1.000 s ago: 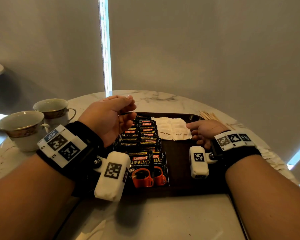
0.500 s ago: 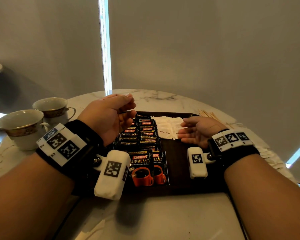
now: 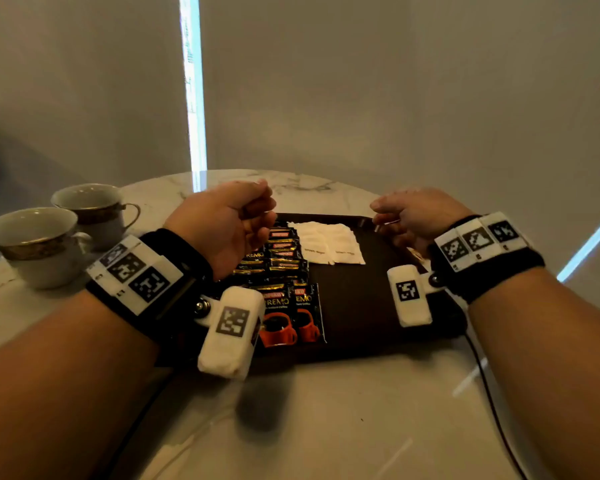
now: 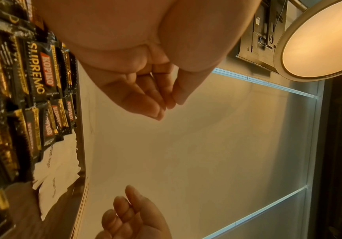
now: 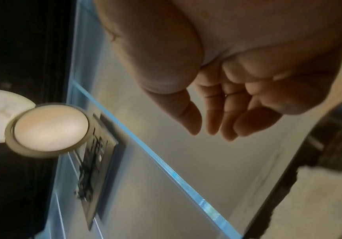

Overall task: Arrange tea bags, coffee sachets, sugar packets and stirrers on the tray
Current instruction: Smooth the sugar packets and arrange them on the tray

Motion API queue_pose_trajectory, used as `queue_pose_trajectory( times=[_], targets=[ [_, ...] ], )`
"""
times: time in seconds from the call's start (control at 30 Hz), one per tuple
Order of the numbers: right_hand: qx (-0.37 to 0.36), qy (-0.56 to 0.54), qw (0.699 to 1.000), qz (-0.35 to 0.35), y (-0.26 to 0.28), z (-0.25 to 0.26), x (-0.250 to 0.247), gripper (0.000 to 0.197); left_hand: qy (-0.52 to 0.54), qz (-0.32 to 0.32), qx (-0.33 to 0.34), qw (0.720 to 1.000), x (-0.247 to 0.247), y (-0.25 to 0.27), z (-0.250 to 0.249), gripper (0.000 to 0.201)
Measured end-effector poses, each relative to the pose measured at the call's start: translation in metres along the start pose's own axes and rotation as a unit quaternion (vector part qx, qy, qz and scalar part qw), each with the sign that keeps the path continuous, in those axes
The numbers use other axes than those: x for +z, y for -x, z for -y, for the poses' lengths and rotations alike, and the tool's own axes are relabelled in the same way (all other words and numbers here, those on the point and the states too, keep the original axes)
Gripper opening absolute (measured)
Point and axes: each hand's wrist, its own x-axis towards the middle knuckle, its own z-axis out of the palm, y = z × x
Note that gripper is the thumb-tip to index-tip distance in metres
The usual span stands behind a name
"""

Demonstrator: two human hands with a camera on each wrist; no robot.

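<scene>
Centrally, a dark tray (image 3: pixel 371 299) sat on a marble table (image 3: pixel 326 427), holding black coffee sachets (image 3: pixel 284 271) at frame middle and white sugar packets (image 3: pixel 329 242) just right of them. Both the left hand (image 3: pixel 227 225) and right hand (image 3: pixel 413 216) hovered above, fingers loosely curled, holding nothing. Two teacups (image 3: pixel 59 233) stood at left.

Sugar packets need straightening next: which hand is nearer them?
Left. The left hand hovers beside the sugar packets, over the coffee sachets; the right hand is farther right.
</scene>
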Motion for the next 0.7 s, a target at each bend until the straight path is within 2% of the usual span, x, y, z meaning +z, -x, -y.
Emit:
queue_pose_trajectory(
  times=[0.07, 0.17, 0.33, 0.53, 0.7],
  targets=[
    [-0.014, 0.117, 0.993, -0.015, 0.006, 0.001, -0.023, 0.014, 0.003, 0.005, -0.005, 1.000, 0.003, 0.001, 0.000, 0.015],
    [-0.009, 0.249, 0.967, -0.048, 0.011, -0.005, -0.060, 0.013, 0.005, 0.014, -0.004, 1.000, 0.006, 0.004, 0.000, 0.015],
    [0.047, 0.419, 0.904, -0.076, 0.019, -0.033, -0.104, 0.029, -0.007, 0.030, 0.001, 1.000, 0.012, 0.008, 0.004, 0.016],
    [0.094, 0.503, 0.858, -0.043, 0.025, -0.065, -0.107, 0.048, -0.020, 0.043, -0.006, 0.999, 0.017, 0.011, 0.011, 0.016],
    [0.101, 0.525, 0.845, -0.013, 0.021, -0.078, -0.102, 0.063, -0.024, 0.044, -0.014, 0.999, 0.017, 0.010, 0.013, 0.015]
  ],
)
